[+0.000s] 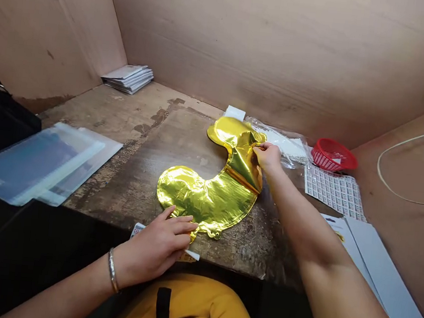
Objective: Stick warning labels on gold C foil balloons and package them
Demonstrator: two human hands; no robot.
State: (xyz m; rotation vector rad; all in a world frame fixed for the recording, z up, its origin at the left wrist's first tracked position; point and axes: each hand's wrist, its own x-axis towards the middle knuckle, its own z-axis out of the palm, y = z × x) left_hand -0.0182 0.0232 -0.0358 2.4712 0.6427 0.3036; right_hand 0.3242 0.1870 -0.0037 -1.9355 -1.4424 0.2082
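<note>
A flat gold foil balloon (208, 198), curved like a large C or number shape, lies on the worn wooden table. My right hand (268, 157) pinches the balloon's right edge, where the foil is folded and creased. My left hand (161, 241) rests with fingers stretched over the balloon's near edge, by a small tab. Under that hand a printed paper card (192, 255) peeks out at the table's front edge; most of it is hidden.
Clear plastic sleeves (35, 162) lie at the left, and a stack of papers (129, 78) in the back corner. At right are a red basket (334, 155), a sticker sheet (334, 191), plastic packets (284, 143) and white cards (378, 260). Wooden walls (245, 42) enclose the table.
</note>
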